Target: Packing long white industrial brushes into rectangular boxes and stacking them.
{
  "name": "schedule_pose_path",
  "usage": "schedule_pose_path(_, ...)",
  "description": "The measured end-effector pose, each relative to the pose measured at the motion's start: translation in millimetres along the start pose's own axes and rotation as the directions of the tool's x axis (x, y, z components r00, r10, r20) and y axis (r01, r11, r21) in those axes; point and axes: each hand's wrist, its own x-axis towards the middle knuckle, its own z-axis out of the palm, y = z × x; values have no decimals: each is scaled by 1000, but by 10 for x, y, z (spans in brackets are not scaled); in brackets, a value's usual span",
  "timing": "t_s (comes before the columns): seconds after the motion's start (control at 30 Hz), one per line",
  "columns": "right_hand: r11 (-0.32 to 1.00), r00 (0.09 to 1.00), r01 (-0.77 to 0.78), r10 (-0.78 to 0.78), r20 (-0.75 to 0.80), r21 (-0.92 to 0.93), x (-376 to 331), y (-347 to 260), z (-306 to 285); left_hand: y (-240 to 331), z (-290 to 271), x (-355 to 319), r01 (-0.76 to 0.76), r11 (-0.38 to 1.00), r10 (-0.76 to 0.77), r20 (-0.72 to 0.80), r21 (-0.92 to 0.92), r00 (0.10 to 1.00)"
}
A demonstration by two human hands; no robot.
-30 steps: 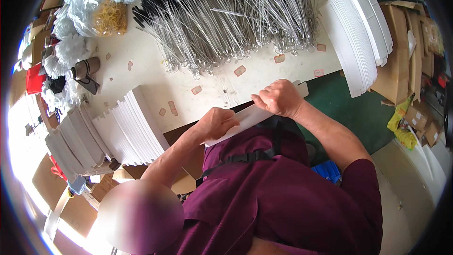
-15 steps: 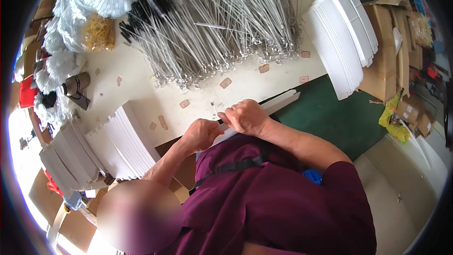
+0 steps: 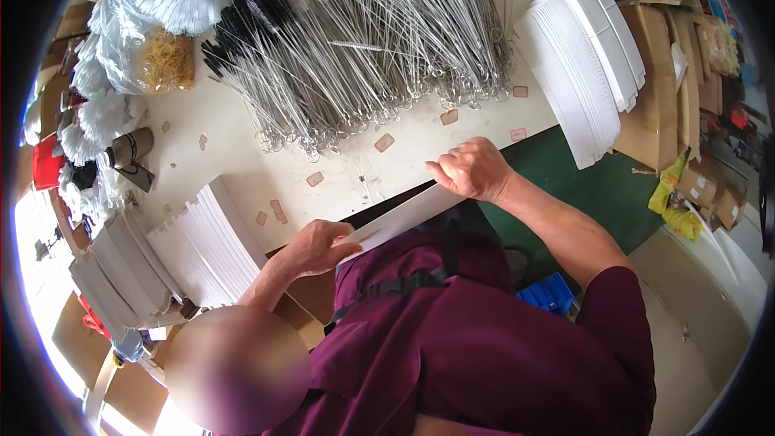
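Note:
A long, narrow white cardboard box (image 3: pixel 404 216) lies slantwise in front of my waist, at the table's near edge. Its left end is in my left hand (image 3: pixel 313 249), with the thumb along the near side and the fingers bent behind. My right hand (image 3: pixel 476 169) is closed over the other end, higher and farther right, the thumb pressed against the fingers. Both hands hide the ends of the box, so I cannot tell if they are folded in.
Wire-handled brushes (image 3: pixel 363 56) cover the far table. White cardboard stacks stand at the left (image 3: pixel 206 238) and right (image 3: pixel 565 73). Yellow rubber bands (image 3: pixel 167 60) sit in a bag at the far left. A brown carton (image 3: pixel 650 73) is at the right, a blue basket (image 3: pixel 549 295) beside me.
My hands have moved apart: the right slid up and right to the box's far end, the left shifted slightly left. More of the box's white face shows between them.

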Motion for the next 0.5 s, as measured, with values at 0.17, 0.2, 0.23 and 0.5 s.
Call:
schedule_pose_path(0.17, 979, 989, 138, -130, -66, 152, 415, -391, 121, 209, 135, 513, 17, 948, 80, 291, -318, 954)
schedule_pose_path(0.2, 956, 982, 182, -163, -100, 228, 472, -459, 157, 174, 202, 634, 49, 863, 150, 348, -502, 925)
schedule_pose_path(0.23, 951, 981, 189, -173, -86, 245, 495, -507, 154, 285, 225, 681, 46, 727, 247, 323, -685, 914)
schedule_pose_path(0.5, 976, 969, -106, 144, -201, 189, 397, -225, -81, 375, 112, 567, 107, 910, -137, -45, -400, 990)
